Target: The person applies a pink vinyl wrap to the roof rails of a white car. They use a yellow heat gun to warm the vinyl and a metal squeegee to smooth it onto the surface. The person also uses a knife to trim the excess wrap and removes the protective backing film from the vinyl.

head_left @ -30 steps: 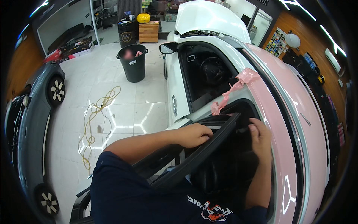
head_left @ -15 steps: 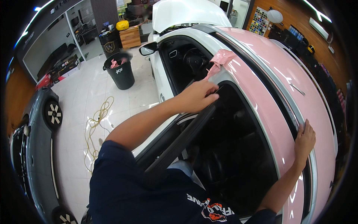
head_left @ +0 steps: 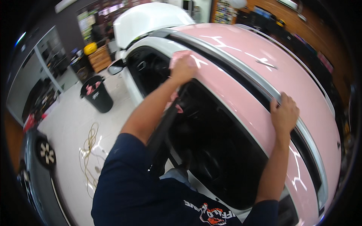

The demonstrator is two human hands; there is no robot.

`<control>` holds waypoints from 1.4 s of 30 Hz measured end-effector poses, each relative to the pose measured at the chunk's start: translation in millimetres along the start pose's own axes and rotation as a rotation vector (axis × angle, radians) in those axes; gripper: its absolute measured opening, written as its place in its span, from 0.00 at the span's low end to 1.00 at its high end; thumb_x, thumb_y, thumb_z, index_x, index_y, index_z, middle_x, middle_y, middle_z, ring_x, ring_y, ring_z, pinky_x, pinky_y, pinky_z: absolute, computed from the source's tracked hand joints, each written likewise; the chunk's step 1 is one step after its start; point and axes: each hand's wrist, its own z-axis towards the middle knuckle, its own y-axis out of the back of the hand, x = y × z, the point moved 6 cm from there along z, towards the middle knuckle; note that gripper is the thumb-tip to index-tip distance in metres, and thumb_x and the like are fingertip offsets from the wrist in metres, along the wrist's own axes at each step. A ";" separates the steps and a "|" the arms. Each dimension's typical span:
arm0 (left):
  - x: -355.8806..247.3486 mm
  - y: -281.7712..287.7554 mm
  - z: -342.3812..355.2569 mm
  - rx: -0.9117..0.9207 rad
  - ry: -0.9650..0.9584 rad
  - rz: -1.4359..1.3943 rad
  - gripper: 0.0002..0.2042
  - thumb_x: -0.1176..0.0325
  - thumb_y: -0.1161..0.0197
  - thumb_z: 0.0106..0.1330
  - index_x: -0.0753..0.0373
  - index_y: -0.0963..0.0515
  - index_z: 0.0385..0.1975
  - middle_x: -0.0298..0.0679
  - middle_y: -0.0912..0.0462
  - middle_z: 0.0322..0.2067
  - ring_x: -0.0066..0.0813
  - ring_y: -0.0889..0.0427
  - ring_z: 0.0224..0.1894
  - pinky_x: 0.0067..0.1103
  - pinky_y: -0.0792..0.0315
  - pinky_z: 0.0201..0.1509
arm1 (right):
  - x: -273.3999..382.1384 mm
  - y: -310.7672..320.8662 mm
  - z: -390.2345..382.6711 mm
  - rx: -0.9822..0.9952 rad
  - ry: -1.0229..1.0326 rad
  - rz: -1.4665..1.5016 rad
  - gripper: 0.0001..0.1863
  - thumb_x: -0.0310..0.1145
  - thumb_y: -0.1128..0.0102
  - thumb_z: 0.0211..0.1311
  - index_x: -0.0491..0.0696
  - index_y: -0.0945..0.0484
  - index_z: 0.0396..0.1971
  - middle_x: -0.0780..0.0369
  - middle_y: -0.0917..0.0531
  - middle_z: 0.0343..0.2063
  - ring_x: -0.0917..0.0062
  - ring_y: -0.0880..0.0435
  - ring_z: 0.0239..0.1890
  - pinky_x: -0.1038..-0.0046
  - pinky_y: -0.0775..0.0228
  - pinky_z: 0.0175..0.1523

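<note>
Pink film (head_left: 180, 55) lies loose and crumpled at the front of the car's roof edge, above the door opening. My left hand (head_left: 184, 70) is closed on it, the fingertips partly hidden and blurred. Small pink pieces show below that wrist, by the door frame. My right hand (head_left: 285, 113) is over the silver roof rail (head_left: 269, 89), thumb on the near side and fingers on the far side. The roof (head_left: 241, 49) is covered in glossy pink, and a small pale tool (head_left: 267, 64) lies on it.
The car's side door stands open beside me, with dark window glass below my arms. A black bin (head_left: 98, 98) with pink scraps stands at the left. A yellow hose (head_left: 89, 145) lies coiled on the tiled floor near a grey car (head_left: 37, 180).
My left hand has moved forward and up from the window frame onto the loose pink film. My right hand still holds the rail. The whole view has shifted.
</note>
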 end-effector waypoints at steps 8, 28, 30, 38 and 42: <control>22.8 30.4 42.4 0.144 0.211 0.359 0.38 0.51 0.38 0.57 0.66 0.40 0.65 0.59 0.37 0.63 0.58 0.36 0.65 0.45 0.37 0.64 | -13.1 3.1 -2.2 -0.047 -0.008 0.034 0.17 0.42 0.38 0.55 0.46 0.20 0.41 0.60 0.19 0.30 0.67 0.22 0.35 0.64 0.34 0.44; 14.9 9.7 69.8 0.595 0.085 0.666 0.09 0.73 0.41 0.56 0.65 0.17 0.34 0.54 0.16 0.36 0.51 0.16 0.42 0.37 0.22 0.45 | -11.9 5.6 -0.6 -0.093 -0.016 0.094 0.16 0.41 0.36 0.50 0.46 0.19 0.35 0.60 0.21 0.26 0.69 0.24 0.31 0.65 0.36 0.39; 12.1 8.0 69.4 0.603 0.093 0.641 0.08 0.74 0.42 0.56 0.66 0.18 0.32 0.56 0.17 0.36 0.53 0.17 0.41 0.38 0.23 0.45 | -14.1 6.5 -0.9 -0.053 -0.012 0.108 0.17 0.40 0.35 0.51 0.46 0.20 0.38 0.60 0.22 0.27 0.69 0.24 0.33 0.66 0.36 0.40; -32.3 29.5 43.7 0.649 0.026 0.724 0.09 0.73 0.47 0.61 0.66 0.21 0.38 0.54 0.17 0.37 0.53 0.17 0.41 0.40 0.23 0.45 | -19.7 8.2 -2.6 0.055 -0.002 0.214 0.18 0.37 0.34 0.51 0.46 0.22 0.41 0.60 0.24 0.29 0.69 0.25 0.35 0.67 0.37 0.43; -63.5 37.3 27.6 0.632 0.025 0.748 0.09 0.74 0.48 0.60 0.66 0.22 0.36 0.54 0.17 0.36 0.53 0.17 0.39 0.40 0.23 0.44 | -22.4 6.2 -6.0 0.013 0.008 0.223 0.16 0.37 0.33 0.50 0.46 0.23 0.37 0.61 0.24 0.29 0.69 0.25 0.36 0.67 0.37 0.42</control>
